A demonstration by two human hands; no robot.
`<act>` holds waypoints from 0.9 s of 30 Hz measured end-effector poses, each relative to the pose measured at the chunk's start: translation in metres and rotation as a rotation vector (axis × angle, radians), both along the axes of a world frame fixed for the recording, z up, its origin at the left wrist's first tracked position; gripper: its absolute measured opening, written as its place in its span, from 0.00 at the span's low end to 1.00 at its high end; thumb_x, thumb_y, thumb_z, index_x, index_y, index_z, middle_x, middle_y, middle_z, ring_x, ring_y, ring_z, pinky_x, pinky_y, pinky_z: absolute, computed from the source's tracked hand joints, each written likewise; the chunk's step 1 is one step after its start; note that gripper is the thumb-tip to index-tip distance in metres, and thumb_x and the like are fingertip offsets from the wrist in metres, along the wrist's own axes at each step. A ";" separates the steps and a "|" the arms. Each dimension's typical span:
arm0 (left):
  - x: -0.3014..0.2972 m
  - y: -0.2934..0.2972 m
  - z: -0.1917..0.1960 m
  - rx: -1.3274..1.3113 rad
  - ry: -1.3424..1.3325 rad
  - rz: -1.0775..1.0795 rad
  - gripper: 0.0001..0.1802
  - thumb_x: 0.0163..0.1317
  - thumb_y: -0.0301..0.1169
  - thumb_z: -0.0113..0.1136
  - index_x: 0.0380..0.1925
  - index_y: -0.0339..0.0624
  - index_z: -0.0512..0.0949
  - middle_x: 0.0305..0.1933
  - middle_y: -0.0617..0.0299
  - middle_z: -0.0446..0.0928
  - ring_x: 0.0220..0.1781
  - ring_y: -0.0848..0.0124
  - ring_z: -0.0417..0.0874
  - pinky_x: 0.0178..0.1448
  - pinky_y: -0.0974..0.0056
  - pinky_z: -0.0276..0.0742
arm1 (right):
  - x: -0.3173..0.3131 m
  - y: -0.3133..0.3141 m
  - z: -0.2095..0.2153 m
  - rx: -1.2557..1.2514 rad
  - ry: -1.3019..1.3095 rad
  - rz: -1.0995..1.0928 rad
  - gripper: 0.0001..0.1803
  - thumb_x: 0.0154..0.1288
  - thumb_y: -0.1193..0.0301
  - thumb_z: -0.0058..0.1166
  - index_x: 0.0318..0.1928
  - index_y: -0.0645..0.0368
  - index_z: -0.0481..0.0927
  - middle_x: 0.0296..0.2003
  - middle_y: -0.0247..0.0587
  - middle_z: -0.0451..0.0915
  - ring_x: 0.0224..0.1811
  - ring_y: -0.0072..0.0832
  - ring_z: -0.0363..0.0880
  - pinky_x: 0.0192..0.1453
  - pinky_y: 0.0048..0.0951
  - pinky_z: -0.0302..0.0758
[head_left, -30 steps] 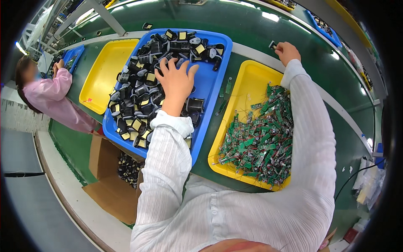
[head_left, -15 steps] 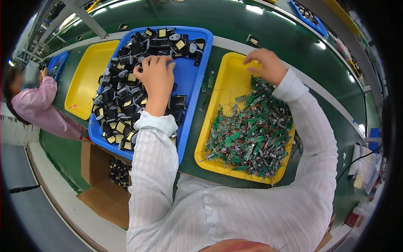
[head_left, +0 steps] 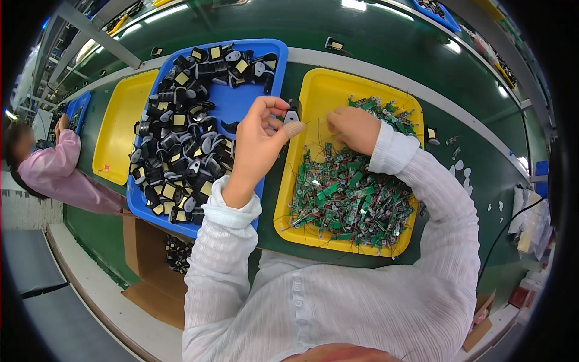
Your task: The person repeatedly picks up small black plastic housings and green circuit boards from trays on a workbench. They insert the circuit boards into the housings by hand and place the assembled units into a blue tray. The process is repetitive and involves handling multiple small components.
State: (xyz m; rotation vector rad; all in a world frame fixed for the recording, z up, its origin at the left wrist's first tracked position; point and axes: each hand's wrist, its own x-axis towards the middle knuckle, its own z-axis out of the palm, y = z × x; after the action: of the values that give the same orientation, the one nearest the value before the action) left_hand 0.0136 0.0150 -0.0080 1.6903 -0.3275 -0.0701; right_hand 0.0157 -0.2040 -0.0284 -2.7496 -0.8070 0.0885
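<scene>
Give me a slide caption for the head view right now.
Left hand pinches a black part while the right hand hangs over a yellow tray of circuit boards.

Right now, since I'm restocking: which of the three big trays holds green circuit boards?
The right yellow tray, under the right hand. The blue tray holds black parts; the left yellow tray shows a red scrap.

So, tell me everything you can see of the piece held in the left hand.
The small black-and-grey piece looks like hard plastic: a dark body with a lighter grey, rounded face bearing a small dark mark. The left hand pinches it between thumb and fingers; in this view it sits between the blue tray and the yellow tray. Its far side is hidden.
</scene>
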 end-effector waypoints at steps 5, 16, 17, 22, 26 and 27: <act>-0.002 0.001 -0.001 -0.174 0.136 -0.122 0.19 0.46 0.24 0.65 0.38 0.36 0.70 0.37 0.61 0.73 0.30 0.79 0.75 0.34 0.74 0.71 | -0.012 0.002 0.040 0.459 0.166 -0.222 0.09 0.57 0.71 0.53 0.37 0.60 0.70 0.27 0.34 0.70 0.26 0.22 0.72 0.30 0.25 0.69; -0.020 -0.012 0.004 -0.327 0.252 -0.323 0.17 0.55 0.28 0.60 0.44 0.35 0.70 0.41 0.61 0.73 0.44 0.72 0.75 0.50 0.68 0.70 | -0.061 0.045 0.036 1.598 0.337 -0.282 0.06 0.61 0.77 0.50 0.37 0.64 0.67 0.33 0.42 0.76 0.35 0.24 0.78 0.41 0.24 0.75; -0.021 -0.013 0.004 -0.333 0.251 -0.313 0.16 0.56 0.27 0.59 0.43 0.35 0.71 0.41 0.61 0.73 0.44 0.73 0.75 0.50 0.68 0.70 | -0.062 0.045 0.036 1.620 0.343 -0.288 0.06 0.60 0.78 0.51 0.36 0.64 0.67 0.34 0.42 0.76 0.36 0.25 0.78 0.42 0.25 0.76; -0.024 -0.013 0.011 -0.406 0.165 -0.286 0.10 0.60 0.26 0.54 0.40 0.33 0.73 0.40 0.61 0.75 0.44 0.74 0.75 0.51 0.69 0.70 | -0.072 0.045 0.040 1.564 0.215 -0.309 0.05 0.59 0.81 0.47 0.36 0.63 0.67 0.31 0.44 0.78 0.33 0.28 0.80 0.42 0.30 0.77; -0.023 -0.011 0.009 -0.380 0.212 -0.283 0.11 0.63 0.30 0.51 0.39 0.33 0.74 0.39 0.61 0.76 0.44 0.75 0.75 0.51 0.69 0.69 | -0.078 0.046 0.041 1.533 0.212 -0.335 0.05 0.61 0.79 0.48 0.34 0.63 0.66 0.30 0.45 0.78 0.31 0.28 0.80 0.39 0.28 0.78; -0.026 -0.012 0.008 -0.349 0.215 -0.304 0.11 0.64 0.31 0.50 0.39 0.33 0.74 0.38 0.61 0.76 0.44 0.75 0.75 0.51 0.69 0.69 | -0.078 0.046 0.040 1.573 0.257 -0.322 0.05 0.61 0.79 0.48 0.34 0.63 0.66 0.30 0.45 0.77 0.32 0.27 0.80 0.39 0.28 0.78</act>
State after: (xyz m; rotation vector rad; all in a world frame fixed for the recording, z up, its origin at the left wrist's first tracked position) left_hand -0.0127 0.0034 0.0000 1.2642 -0.4064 -0.3949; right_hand -0.0622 -0.1581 0.0113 -1.2740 -0.1303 -0.1832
